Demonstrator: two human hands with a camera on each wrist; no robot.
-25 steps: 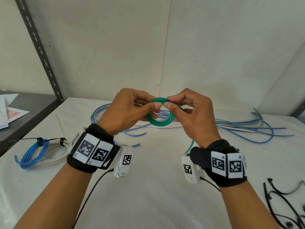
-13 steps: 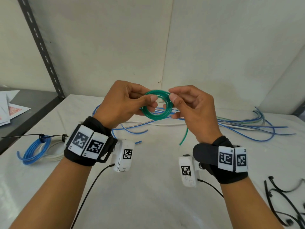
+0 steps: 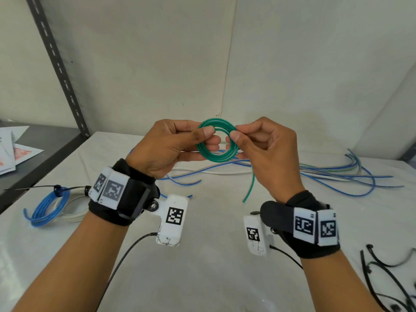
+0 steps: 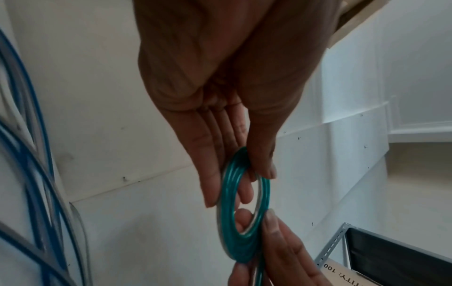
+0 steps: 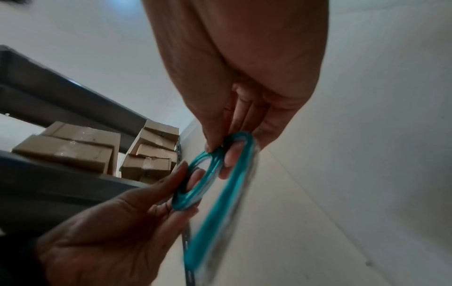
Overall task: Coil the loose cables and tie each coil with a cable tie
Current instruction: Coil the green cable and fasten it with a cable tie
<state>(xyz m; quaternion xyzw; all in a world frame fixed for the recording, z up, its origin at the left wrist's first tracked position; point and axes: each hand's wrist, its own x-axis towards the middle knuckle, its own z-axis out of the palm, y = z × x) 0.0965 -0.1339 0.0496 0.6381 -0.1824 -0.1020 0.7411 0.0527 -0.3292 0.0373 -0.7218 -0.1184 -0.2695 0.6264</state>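
The left hand (image 3: 166,149) pinches the left side of a green cable coil (image 3: 217,140) between thumb and fingers, and the right hand (image 3: 265,152) pinches its right side the same way, so the small ring hangs in the air between them, above the white table (image 3: 213,278) and facing the head camera. In the left wrist view the coil (image 4: 242,205) shows several turns lying side by side, seen nearly edge-on; the right wrist view is blurred, though the ring (image 5: 195,181) is plain between the two thumbs. One loose green tail (image 3: 249,188) drops from the coil near the right hand, its long axis close to vertical, the cut end pointing down toward the table. Behind the hands, partly hidden by them, a spread of loose blue and white cables (image 3: 337,176) runs mostly left to right across the table; their number cannot be counted. At the left edge lie two finished coils, a blue coil (image 3: 45,208) and a white coil (image 3: 74,210) touching it, each with a black cable tie (image 3: 59,189) on top. More loose cable ties (image 3: 387,278) lie at the near right. A dark metal shelf (image 3: 45,143) with papers (image 3: 15,152) stands to the left.
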